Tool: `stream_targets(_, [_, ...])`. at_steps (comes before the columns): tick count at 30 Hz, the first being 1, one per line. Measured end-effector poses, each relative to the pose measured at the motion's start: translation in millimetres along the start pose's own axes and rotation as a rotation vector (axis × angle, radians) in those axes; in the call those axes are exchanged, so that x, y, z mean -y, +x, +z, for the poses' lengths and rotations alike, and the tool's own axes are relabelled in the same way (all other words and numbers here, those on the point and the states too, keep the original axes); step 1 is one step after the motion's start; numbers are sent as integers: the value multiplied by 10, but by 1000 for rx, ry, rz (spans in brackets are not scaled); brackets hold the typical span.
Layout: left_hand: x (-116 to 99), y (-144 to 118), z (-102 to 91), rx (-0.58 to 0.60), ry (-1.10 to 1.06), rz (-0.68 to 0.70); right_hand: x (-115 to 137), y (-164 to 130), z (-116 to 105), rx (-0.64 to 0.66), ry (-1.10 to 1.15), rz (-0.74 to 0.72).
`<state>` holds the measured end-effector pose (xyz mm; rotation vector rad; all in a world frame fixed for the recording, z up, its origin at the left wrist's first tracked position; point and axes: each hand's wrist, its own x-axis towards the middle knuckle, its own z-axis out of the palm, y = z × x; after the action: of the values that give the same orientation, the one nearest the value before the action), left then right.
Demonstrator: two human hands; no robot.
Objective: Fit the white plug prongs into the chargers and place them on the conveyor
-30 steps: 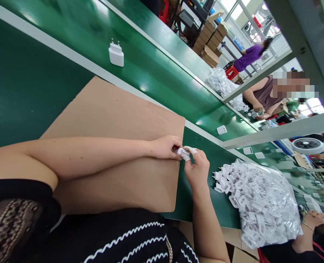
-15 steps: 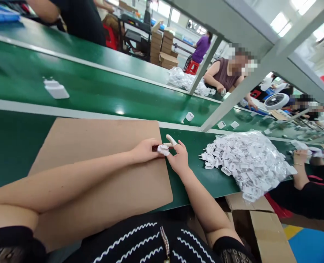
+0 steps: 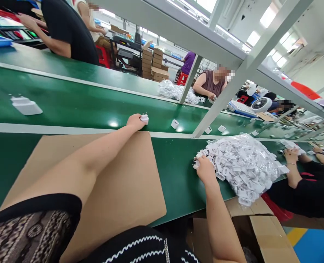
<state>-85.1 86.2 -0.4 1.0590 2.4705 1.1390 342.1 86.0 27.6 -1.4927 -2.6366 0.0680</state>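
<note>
I see a green surface point(image 3: 178, 175) with a brown cardboard sheet point(image 3: 123, 190) on it. At three o'clock sits a pile of white chargers point(image 3: 244, 164). My top point(image 3: 140, 248) is black with white zigzag lines.

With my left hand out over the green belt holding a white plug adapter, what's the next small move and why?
Probably set the small white plug adapter down on the green conveyor belt and let go: the left hand holds it over the belt's near edge, where other adapters lie spaced out, while the right hand touches the heap of bagged white adapters.
</note>
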Motion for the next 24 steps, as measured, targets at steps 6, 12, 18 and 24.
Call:
stream_targets(6, [-448, -228, 375, -146, 126, 302, 261, 91, 79, -212, 993, 137])
stream_targets(12, [-854, -35, 789, 144, 383, 673, 631, 63, 51, -64, 1533, 388])
stream_targets(18, [-737, 290, 761, 435, 230, 423, 577, 13, 79, 83, 1783, 446])
stream_targets(24, [-712, -49, 669, 322, 100, 451, 631, 33, 126, 143, 1787, 337])
